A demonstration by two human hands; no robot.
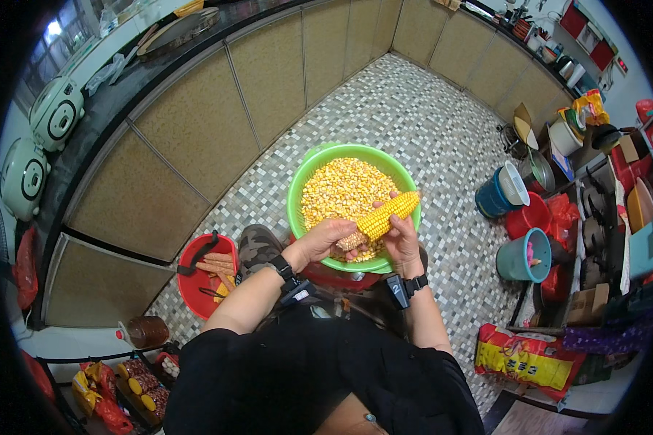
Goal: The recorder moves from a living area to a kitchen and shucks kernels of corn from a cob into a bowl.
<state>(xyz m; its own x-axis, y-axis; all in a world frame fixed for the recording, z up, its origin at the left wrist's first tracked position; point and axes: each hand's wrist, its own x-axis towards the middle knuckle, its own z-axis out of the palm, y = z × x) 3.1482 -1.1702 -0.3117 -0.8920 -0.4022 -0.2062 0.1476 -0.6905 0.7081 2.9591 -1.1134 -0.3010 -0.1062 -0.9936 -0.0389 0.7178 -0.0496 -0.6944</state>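
Observation:
A yellow corn cob (394, 213), partly stripped at its lower left end, is held slantwise over a green plastic basket (295, 202). My right hand (404, 239) grips the kernel-covered part, thumb on its near side. At the bare end is my left hand (326, 239), its thumb pressed near the edge of the kernels; its other fingers are partly hidden underneath. Loose corn kernels (345, 187) fill much of the basket, which stands between my knees on something red.
Left of my leg, a red bucket (188, 293) holds stripped cobs (217, 263). Cabinets (179, 109) line the far left. At the right are a teal bucket (509, 261), a blue bucket (490, 198) and a crowded rack. A brown liquid jug (147, 331) lies at lower left.

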